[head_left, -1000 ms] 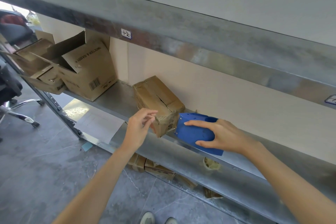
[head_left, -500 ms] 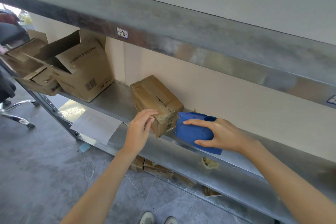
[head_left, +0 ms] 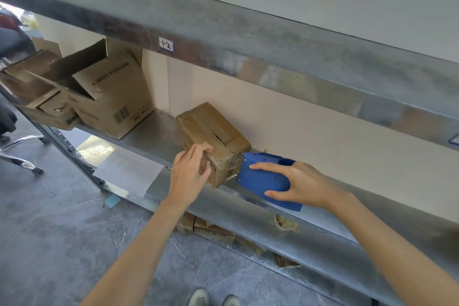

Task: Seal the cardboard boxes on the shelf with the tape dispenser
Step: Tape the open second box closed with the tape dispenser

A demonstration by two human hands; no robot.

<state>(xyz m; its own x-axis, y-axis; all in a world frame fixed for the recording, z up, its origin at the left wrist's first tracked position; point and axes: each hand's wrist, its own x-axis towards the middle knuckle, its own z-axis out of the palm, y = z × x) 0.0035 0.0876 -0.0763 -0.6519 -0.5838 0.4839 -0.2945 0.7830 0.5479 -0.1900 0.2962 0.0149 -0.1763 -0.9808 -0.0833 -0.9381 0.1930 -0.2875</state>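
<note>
Both hands are busy on the head cam. My left hand [head_left: 190, 171] is curled round the near corner of the small cardboard box [head_left: 213, 131], bracing it. My right hand [head_left: 300, 185] is wrapped round the blue tape dispenser [head_left: 263, 179], fingers over the top and thumb underneath. The box sits on the metal shelf [head_left: 154, 136] close to the front lip, and the dispenser is just to its right with its nose touching the box's end face. Looks to me like I'm at the start of a tape run on this one, getting the tape stuck to that end. Next I reckon it needs firm pressure and a pull up over the split top seam, while the left hand stops the box sliding. The box's long axis runs back-left to front-right, with the crumpled end toward me. The dispenser lies along the shelf, nose pointing left at the box. The big open carton [head_left: 116, 99] further left has its flaps up, so that's not done yet.
</note>
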